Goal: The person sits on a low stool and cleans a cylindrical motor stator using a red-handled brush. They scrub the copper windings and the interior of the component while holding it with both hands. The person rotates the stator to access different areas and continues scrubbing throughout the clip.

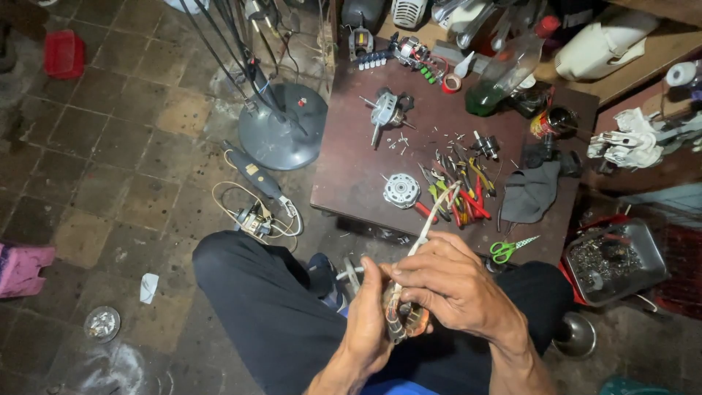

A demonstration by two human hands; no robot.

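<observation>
Holding a small round motor coil of copper wire (406,322) over the lap, the left hand (368,322) cups it steady while the right hand (452,281) grips it and a thin white strip (431,219), close to the tools on the dark tabletop (351,172).

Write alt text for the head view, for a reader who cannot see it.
A seated person's left hand and right hand grip a small copper-wound motor coil over their lap, a pale sleeved wire rising from it. Ahead, a dark table holds motor parts, pliers and green scissors.

Repair workshop: motors (401,190), pliers (457,194), workbench (351,175).
</observation>
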